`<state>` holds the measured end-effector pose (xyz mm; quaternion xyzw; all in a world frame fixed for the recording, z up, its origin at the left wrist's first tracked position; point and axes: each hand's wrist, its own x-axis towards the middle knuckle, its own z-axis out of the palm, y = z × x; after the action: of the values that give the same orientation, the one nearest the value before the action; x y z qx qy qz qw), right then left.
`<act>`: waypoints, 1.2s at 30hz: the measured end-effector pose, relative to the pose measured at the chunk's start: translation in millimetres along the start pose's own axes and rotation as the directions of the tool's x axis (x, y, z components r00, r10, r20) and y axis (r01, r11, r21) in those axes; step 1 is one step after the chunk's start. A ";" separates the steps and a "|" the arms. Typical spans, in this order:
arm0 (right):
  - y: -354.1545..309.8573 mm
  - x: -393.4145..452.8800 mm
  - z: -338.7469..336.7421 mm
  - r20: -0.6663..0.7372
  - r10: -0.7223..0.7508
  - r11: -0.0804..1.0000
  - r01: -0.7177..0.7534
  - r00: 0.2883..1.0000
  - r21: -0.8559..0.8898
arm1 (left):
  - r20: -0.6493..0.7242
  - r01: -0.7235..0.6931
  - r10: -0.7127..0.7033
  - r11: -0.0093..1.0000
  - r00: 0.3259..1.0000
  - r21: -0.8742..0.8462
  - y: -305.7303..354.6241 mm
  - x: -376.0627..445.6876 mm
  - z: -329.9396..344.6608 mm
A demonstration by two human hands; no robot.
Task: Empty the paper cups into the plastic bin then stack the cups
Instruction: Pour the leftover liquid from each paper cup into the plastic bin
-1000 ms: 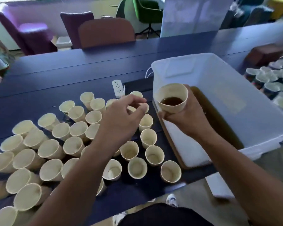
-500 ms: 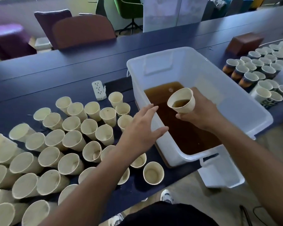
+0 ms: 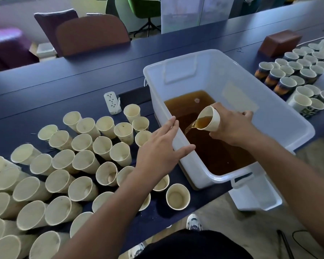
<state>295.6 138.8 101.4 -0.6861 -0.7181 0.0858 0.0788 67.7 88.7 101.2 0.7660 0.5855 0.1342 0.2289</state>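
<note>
My right hand (image 3: 232, 126) grips a cream paper cup (image 3: 208, 119) tilted over the white plastic bin (image 3: 266, 107). Brown liquid streams from the cup into the pool of brown liquid (image 3: 211, 146) in the bin. My left hand (image 3: 163, 148) rests flat on the bin's left rim, fingers straight. Several empty cream cups (image 3: 82, 161) crowd the dark blue table (image 3: 67, 85) to the left of the bin. One empty cup (image 3: 177, 196) stands alone near the front edge.
Several printed cups (image 3: 297, 75) stand to the right of the bin, by a brown box (image 3: 280, 42). A white power strip (image 3: 112, 103) lies behind the empty cups. The bin's lid (image 3: 256, 195) hangs off the table front. Chairs stand beyond the table.
My right hand carried the cup over the bin and tipped it, so liquid now pours out. My left hand left the empty cups and came to rest on the bin's rim.
</note>
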 end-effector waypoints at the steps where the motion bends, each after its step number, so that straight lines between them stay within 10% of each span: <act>1: 0.1 0.2 0.3 -0.003 -0.006 1.000 0.006 1.000 -0.002 | 0.000 0.001 -0.001 1.000 1.000 0.001 -0.1 -0.1 0.3; 36: -16.7 -1.2 -9.3 -0.118 -0.323 0.817 0.213 0.939 -0.536 | 0.003 0.016 -0.016 1.000 1.000 0.022 -1.6 0.6 3.4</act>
<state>281.5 137.0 114.4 -0.5785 -0.7924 -0.1922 -0.0233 68.2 89.0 97.5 0.7641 0.5926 0.1249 0.2223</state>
